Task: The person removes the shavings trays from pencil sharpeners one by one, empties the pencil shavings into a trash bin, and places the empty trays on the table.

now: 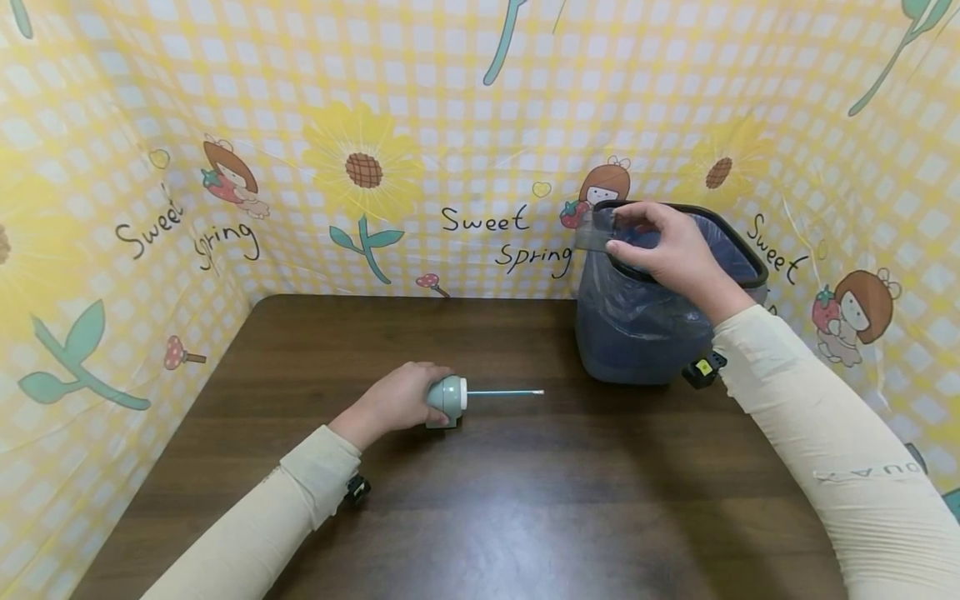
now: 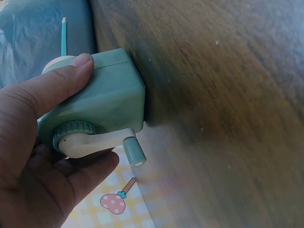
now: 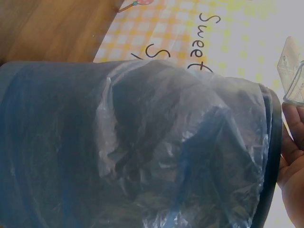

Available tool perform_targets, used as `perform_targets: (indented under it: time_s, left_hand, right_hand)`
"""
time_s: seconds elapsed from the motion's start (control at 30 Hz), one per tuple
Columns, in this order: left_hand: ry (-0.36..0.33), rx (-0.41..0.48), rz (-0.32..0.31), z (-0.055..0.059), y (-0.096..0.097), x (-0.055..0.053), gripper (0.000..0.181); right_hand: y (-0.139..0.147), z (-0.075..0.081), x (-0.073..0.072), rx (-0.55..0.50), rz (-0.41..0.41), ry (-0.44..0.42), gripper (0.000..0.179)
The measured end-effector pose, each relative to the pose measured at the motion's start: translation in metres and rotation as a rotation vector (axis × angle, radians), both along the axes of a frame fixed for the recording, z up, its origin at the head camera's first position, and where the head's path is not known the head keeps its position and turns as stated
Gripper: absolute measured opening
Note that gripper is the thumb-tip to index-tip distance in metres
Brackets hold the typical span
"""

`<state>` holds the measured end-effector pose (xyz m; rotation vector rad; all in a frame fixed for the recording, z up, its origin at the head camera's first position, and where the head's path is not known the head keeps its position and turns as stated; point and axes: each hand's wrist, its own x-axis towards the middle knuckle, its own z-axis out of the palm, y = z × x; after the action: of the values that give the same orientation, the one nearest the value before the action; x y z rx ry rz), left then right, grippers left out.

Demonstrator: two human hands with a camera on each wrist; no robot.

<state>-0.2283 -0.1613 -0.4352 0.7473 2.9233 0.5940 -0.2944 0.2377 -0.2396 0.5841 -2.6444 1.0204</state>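
My left hand [image 1: 397, 398] grips a green crank pencil sharpener [image 1: 452, 395] low over the table. A thin blue-green pencil [image 1: 506, 392] sticks out of its white front, pointing right. In the left wrist view the thumb lies over the sharpener's green body [image 2: 114, 92]; its white crank arm with a green knob [image 2: 135, 154] faces the camera. My right hand [image 1: 667, 254] pinches a small clear plastic box [image 1: 592, 232], probably the sharpener's shavings drawer, at the rim of a bin [image 1: 637, 342]. In the right wrist view the clear box [image 3: 290, 71] shows just past the rim.
The blue-grey bin has a dark rim and a clear plastic liner [image 3: 142, 123] folded over its outside. It stands at the back right of the brown wooden table [image 1: 420, 500]. A yellow checked cloth [image 1: 465, 150] hangs behind and at both sides.
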Motion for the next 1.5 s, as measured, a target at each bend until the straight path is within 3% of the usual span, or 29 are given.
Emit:
perform_targets:
  time_s: [0.33,1.5]
  left_hand:
    - [0.011,-0.004,0.006,0.000,0.001,0.001,0.077]
    - [0.017,0.002,0.009,0.000,0.001,0.002,0.077]
  right_hand:
    - [-0.009,0.001,0.007,-0.010,0.035,0.000,0.059]
    - [-0.028,-0.023,0.021,-0.045,0.131,0.026,0.053]
